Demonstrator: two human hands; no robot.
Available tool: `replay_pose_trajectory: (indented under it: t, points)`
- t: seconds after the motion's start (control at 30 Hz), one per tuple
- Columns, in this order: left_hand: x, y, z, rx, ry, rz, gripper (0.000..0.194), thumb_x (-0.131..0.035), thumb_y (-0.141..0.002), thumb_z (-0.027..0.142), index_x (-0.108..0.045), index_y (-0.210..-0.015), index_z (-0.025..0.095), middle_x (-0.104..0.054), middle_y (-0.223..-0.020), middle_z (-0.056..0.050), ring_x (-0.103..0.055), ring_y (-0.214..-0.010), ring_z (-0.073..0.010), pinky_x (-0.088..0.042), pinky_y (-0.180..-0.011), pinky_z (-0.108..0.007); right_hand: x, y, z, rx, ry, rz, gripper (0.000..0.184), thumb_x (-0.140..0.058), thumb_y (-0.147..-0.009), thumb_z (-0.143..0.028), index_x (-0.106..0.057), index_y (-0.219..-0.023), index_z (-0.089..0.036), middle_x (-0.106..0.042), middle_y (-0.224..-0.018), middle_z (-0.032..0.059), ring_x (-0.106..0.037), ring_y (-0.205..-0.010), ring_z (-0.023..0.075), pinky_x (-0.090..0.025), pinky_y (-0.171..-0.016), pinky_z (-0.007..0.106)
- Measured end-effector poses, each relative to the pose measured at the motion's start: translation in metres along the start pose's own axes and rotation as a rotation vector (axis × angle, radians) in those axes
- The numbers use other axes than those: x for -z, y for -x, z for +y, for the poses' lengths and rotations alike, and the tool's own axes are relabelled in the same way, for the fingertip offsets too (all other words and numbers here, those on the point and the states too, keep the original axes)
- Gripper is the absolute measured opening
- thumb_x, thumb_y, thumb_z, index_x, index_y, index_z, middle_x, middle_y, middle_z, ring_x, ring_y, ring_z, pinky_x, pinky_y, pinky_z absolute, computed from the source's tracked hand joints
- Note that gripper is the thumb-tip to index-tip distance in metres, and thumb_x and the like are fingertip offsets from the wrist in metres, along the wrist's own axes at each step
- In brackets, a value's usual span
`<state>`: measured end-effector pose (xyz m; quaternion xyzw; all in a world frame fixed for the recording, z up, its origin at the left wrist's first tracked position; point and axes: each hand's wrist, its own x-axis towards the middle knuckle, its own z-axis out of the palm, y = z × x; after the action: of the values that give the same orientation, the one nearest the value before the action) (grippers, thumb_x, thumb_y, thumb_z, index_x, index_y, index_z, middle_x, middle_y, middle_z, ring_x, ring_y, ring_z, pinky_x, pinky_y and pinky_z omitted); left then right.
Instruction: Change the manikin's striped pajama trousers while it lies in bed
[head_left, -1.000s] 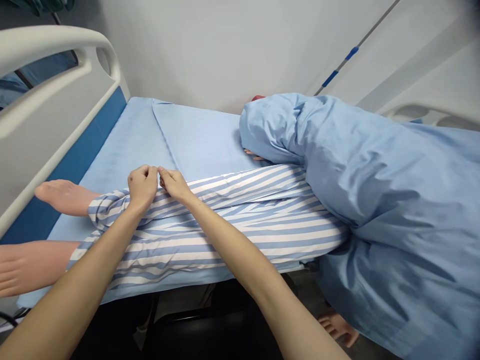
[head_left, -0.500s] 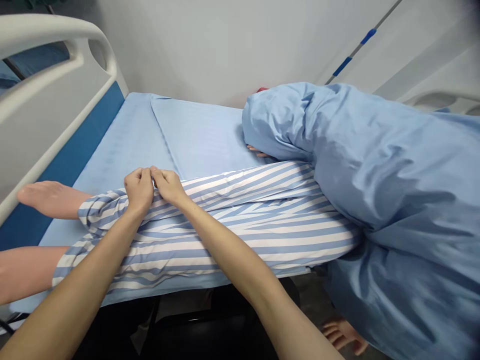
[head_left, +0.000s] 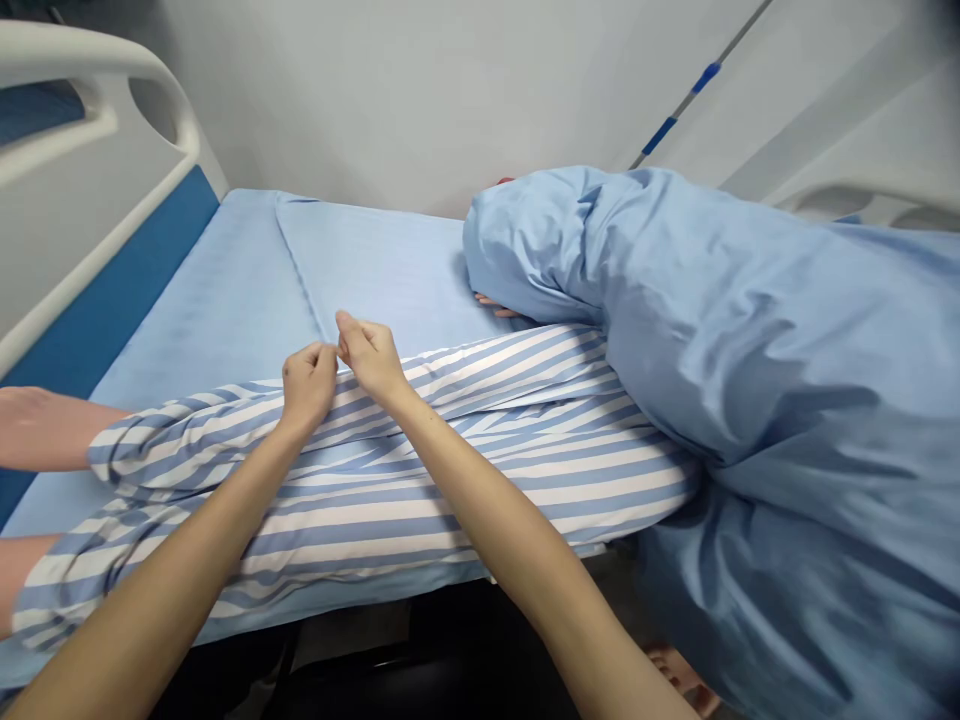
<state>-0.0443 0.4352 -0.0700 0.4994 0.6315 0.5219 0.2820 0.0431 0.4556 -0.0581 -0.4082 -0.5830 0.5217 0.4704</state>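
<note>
Striped blue-and-white trousers (head_left: pixel 465 490) cover the legs of a figure lying on a bed; whether it is a person or a manikin I cannot tell. My left hand (head_left: pixel 310 385) is closed in a fist over the far trouser leg, around the lower leg. Beside it, nearly touching, my right hand (head_left: pixel 371 352) is also a fist, thumb side up, slightly higher over that leg's far edge. Nothing shows in either hand. Whether the fists press on the cloth is not clear. A bare foot (head_left: pixel 45 425) sticks out of the far cuff at the left.
A light blue sheet (head_left: pixel 375 255) lies on the bed. At the left stands a white bed end panel (head_left: pixel 82 200) with a blue band. A bunched blue quilt (head_left: pixel 735 330) covers the figure's upper part and hangs over the near edge. A hand (head_left: pixel 679 675) shows below it.
Both fists have moved right along the leg, away from the foot. My right thumb has lifted from beside the left fist. The view has shifted to the right.
</note>
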Motion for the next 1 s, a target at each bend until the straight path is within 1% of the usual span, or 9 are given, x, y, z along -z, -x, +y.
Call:
replay_pose_trajectory:
  t: [0.13, 0.23, 0.33, 0.43, 0.57, 0.73, 0.83, 0.93, 1.0]
  points:
    - [-0.02, 0.001, 0.006, 0.035, 0.123, 0.014, 0.027, -0.046, -0.074, 0.028, -0.038, -0.049, 0.02, -0.037, -0.047, 0.005, -0.036, -0.048, -0.0087, -0.033, -0.049, -0.023, 0.025, 0.008, 0.0, 0.096, 0.016, 0.008, 0.05, -0.038, -0.085, -0.057, -0.037, -0.053, -0.019, -0.036, -0.051, -0.0037, -0.035, -0.05, 0.0086, -0.03, -0.051, 0.023]
    - [-0.031, 0.001, 0.011, 0.035, 0.093, -0.015, 0.03, -0.049, -0.072, 0.027, -0.036, -0.046, 0.02, -0.034, -0.044, 0.006, -0.032, -0.046, -0.0082, -0.03, -0.047, -0.023, 0.045, 0.011, 0.0, 0.116, 0.035, 0.032, 0.05, -0.038, -0.086, -0.057, -0.036, -0.053, -0.019, -0.035, -0.051, -0.0039, -0.035, -0.05, 0.0083, -0.031, -0.051, 0.023]
    - [-0.041, 0.003, 0.019, 0.046, 0.115, -0.046, 0.031, -0.048, -0.074, 0.03, -0.039, -0.046, 0.02, -0.039, -0.043, 0.005, -0.034, -0.045, -0.0087, -0.032, -0.047, -0.024, 0.067, 0.01, 0.001, 0.078, 0.092, 0.065, 0.052, -0.037, -0.085, -0.058, -0.038, -0.052, -0.019, -0.036, -0.049, -0.0041, -0.036, -0.049, 0.0086, -0.031, -0.051, 0.023]
    - [-0.055, 0.009, 0.027, -0.002, 0.006, -0.107, 0.031, -0.049, -0.074, 0.031, -0.041, -0.046, 0.02, -0.038, -0.043, 0.005, -0.036, -0.047, -0.0092, -0.032, -0.049, -0.024, 0.089, 0.01, 0.002, 0.079, 0.103, 0.116, 0.053, -0.036, -0.085, -0.06, -0.039, -0.052, -0.019, -0.037, -0.047, -0.0041, -0.036, -0.048, 0.009, -0.031, -0.051, 0.023]
    - [-0.078, 0.016, 0.038, -0.038, 0.0, -0.056, 0.032, -0.05, -0.073, 0.029, -0.038, -0.045, 0.02, -0.035, -0.043, 0.006, -0.035, -0.047, -0.0087, -0.03, -0.049, -0.024, 0.119, 0.011, -0.003, 0.133, 0.177, 0.148, 0.053, -0.037, -0.085, -0.061, -0.041, -0.053, -0.019, -0.038, -0.048, -0.0037, -0.038, -0.049, 0.0092, -0.031, -0.052, 0.023]
    - [-0.104, 0.021, 0.048, -0.034, 0.004, -0.122, 0.03, -0.049, -0.073, 0.026, -0.04, -0.046, 0.02, -0.038, -0.043, 0.006, -0.038, -0.047, -0.0088, -0.032, -0.051, -0.024, 0.15, 0.012, -0.012, 0.153, 0.216, 0.169, 0.05, -0.037, -0.087, -0.057, -0.042, -0.054, -0.019, -0.039, -0.047, -0.0039, -0.038, -0.048, 0.0093, -0.031, -0.052, 0.023]
    - [-0.126, 0.02, 0.063, -0.058, 0.068, -0.067, 0.03, -0.049, -0.072, 0.024, -0.036, -0.045, 0.02, -0.034, -0.044, 0.006, -0.036, -0.047, -0.0085, -0.032, -0.051, -0.024, 0.166, 0.011, -0.011, 0.159, 0.261, 0.286, 0.048, -0.037, -0.088, -0.054, -0.043, -0.055, -0.019, -0.041, -0.048, -0.0035, -0.04, -0.049, 0.0098, -0.032, -0.053, 0.023]
    - [-0.156, 0.018, 0.081, -0.093, 0.168, -0.103, 0.031, -0.049, -0.073, 0.024, -0.033, -0.046, 0.021, -0.032, -0.045, 0.006, -0.035, -0.048, -0.0084, -0.031, -0.051, -0.025, 0.18, 0.01, -0.009, 0.086, 0.253, 0.422, 0.046, -0.034, -0.089, -0.05, -0.041, -0.055, -0.02, -0.041, -0.048, -0.0034, -0.04, -0.049, 0.0104, -0.033, -0.053, 0.024]
    - [-0.174, 0.02, 0.085, -0.079, 0.128, -0.11, 0.03, -0.049, -0.072, 0.023, -0.033, -0.046, 0.021, -0.033, -0.045, 0.005, -0.034, -0.048, -0.0085, -0.03, -0.051, -0.025, 0.193, 0.01, -0.013, 0.123, 0.274, 0.441, 0.045, -0.033, -0.09, -0.048, -0.042, -0.057, -0.02, -0.043, -0.051, -0.003, -0.042, -0.05, 0.0106, -0.034, -0.055, 0.024]
